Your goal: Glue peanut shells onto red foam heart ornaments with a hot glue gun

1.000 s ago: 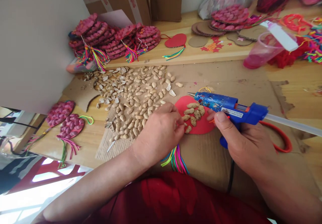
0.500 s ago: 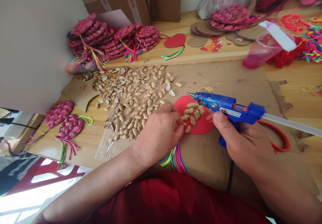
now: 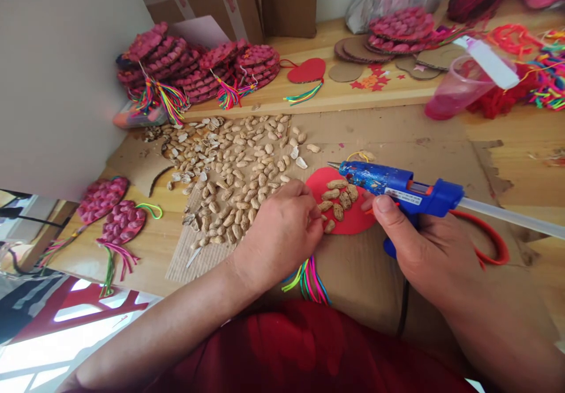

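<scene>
A round red disc [image 3: 353, 222] lies on cardboard in front of me, with several whole peanuts [image 3: 339, 212] on its face. At its left edge my left hand [image 3: 289, 231] has its fingers closed in a pinch on a peanut, mostly covered by the fingertips. My right hand [image 3: 435, 252] is wrapped round a blue hot glue gun [image 3: 375, 178], whose nozzle points left above the disc's upper edge. A clear glue stick [image 3: 507, 213] sticks out of its back. Coloured tassel strings [image 3: 309, 281] hang below the disc.
Loose peanuts [image 3: 238, 190] and shells spread to the left. Stacks of pink decorated discs [image 3: 176, 66] stand on the raised board behind. A plastic cup [image 3: 454, 87] with pink liquid leans at the right, a white bottle [image 3: 494, 63] in it. An orange-red ring [image 3: 498, 246] lies beside my right hand.
</scene>
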{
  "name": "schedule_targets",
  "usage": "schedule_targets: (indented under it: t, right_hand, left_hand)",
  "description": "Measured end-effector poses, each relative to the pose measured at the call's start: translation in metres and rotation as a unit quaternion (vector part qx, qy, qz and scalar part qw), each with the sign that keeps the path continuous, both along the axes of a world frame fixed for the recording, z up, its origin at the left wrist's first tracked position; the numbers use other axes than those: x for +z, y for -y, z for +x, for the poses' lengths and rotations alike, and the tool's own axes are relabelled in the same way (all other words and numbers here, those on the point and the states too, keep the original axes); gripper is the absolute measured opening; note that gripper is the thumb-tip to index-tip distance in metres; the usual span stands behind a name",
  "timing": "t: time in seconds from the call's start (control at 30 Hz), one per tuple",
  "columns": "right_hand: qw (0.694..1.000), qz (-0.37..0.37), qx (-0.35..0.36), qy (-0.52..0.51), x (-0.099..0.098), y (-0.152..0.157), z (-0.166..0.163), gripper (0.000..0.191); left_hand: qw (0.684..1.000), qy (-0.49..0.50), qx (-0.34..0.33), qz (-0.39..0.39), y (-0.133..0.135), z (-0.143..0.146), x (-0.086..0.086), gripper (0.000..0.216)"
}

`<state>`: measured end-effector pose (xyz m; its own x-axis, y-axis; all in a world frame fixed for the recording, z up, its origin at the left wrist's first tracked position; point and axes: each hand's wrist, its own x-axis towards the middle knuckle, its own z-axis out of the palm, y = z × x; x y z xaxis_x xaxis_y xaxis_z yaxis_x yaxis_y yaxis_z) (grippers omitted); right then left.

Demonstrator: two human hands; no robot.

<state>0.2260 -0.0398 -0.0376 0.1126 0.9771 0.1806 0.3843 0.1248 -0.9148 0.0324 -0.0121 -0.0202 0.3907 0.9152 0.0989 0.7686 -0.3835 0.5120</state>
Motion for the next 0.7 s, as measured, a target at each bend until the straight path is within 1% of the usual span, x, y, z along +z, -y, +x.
schedule_targets:
  t: [0.23,0.4,0.7]
  right_hand:
    - [1.000,0.005,-0.001,0.005,-0.0008,-0.0007,0.0007,0.022]
    - [1.000,0.009,0.000,-0.009,-0.0033,-0.0008,0.0001,0.023]
    - [1.000,0.004,0.007,-0.011,-0.0019,0.0005,0.0007,0.021]
  left_hand:
    - [1.000,0.003,-0.001,0.009,-0.0006,-0.0001,-0.0015,0.012]
    - [1.000,0.001,-0.003,0.008,-0.0018,0.0006,-0.0012,0.012]
    - [1.000,0.010,-0.003,0.005,-0.0016,0.0007,-0.0027,0.011]
